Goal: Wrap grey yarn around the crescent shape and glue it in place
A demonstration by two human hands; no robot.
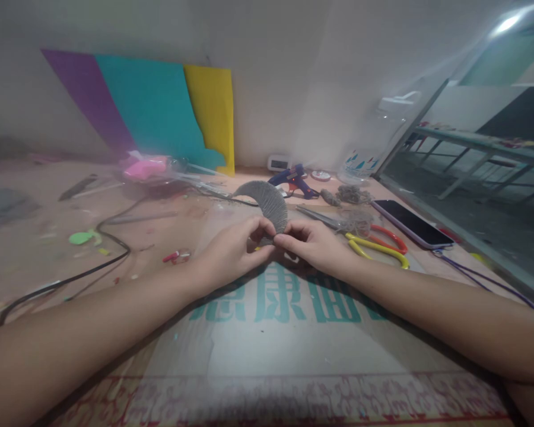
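A grey crescent-shaped piece wrapped in thread or yarn (267,198) stands up between my hands above the table's middle. The fingers of my left hand (238,249) pinch its lower end from the left. From the right, my right hand (314,243) pinches the same end, its thumb and forefinger almost touching the left fingertips. The very tip of the piece is hidden behind my fingers. Just right of my right hand lie scissors with red and yellow handles (382,252).
A blue glue gun (296,181), grey yarn bundles (351,194), a phone (412,223) and a clear bottle (365,148) stand or lie at the back and right. Pink material in plastic (146,168) and a black cable (111,237) are at the left. Coloured sheets (146,107) lean on the wall.
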